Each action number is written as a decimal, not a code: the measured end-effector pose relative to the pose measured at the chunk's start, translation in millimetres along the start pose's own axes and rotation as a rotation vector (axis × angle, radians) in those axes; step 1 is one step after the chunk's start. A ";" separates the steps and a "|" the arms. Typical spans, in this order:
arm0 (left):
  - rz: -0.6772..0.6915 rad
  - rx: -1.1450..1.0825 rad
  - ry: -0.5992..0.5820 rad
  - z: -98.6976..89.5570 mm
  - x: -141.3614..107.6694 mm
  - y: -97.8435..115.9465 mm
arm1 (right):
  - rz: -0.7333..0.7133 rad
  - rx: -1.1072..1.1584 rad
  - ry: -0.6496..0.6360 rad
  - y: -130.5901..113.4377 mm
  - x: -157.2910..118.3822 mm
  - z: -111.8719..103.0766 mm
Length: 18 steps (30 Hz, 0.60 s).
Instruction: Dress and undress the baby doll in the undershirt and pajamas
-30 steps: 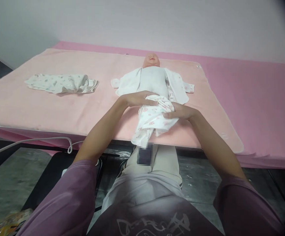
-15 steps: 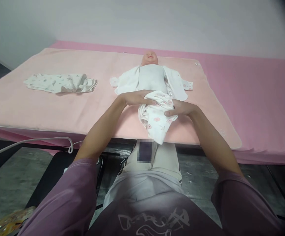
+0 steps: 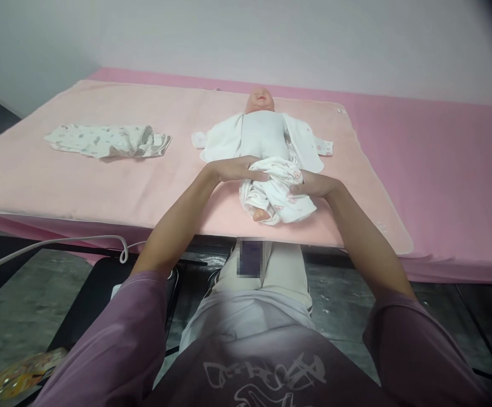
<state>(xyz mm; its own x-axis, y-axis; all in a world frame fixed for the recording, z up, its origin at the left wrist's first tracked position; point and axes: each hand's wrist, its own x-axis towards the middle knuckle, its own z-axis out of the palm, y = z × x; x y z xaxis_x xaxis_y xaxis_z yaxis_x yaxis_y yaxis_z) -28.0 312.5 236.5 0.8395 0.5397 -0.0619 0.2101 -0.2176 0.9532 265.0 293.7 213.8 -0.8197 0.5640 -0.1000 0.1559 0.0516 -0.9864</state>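
Note:
A baby doll (image 3: pixel 259 102) lies on its back on a peach mat, head away from me, its torso white. Under it a white jacket (image 3: pixel 221 139) is spread open, sleeves out to both sides. Patterned white baby pants (image 3: pixel 277 178) are bunched around the doll's legs, and a bare foot (image 3: pixel 261 215) shows at one leg opening. My left hand (image 3: pixel 246 168) grips the left side of the pants, thumb on top and fingers partly under the cloth. On the right side my right hand (image 3: pixel 311 183) holds them too, its fingers mostly hidden behind the fabric.
A folded patterned garment (image 3: pixel 108 141) lies on the left of the peach mat (image 3: pixel 165 198). Pink sheeting (image 3: pixel 432 169) covers the table to the right. A white cable (image 3: pixel 80 240) crosses below the table edge. A yellow-capped bottle (image 3: pixel 21 373) is at the lower left.
The loose pants leg that hung over the table's front edge has moved up and right onto the mat. The doll's foot has come into view. My hands have barely shifted.

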 end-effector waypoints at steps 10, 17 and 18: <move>-0.016 0.091 0.068 12.2 -21.6 8.3 | -0.093 0.119 0.225 -7.1 1.8 32.3; 0.086 0.013 0.238 29.6 -16.3 -1.2 | -0.067 0.023 0.106 -21.6 -17.4 45.8; 0.086 0.021 0.248 32.0 -14.6 -1.5 | -0.078 0.017 0.085 -22.3 -18.4 45.2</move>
<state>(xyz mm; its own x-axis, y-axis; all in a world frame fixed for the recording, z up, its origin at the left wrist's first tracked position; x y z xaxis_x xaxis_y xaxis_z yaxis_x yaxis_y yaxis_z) -24.5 278.9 226.5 0.7070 0.7006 0.0958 0.1563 -0.2869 0.9451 251.8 244.8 231.7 -0.7792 0.6266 -0.0117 0.0830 0.0847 -0.9929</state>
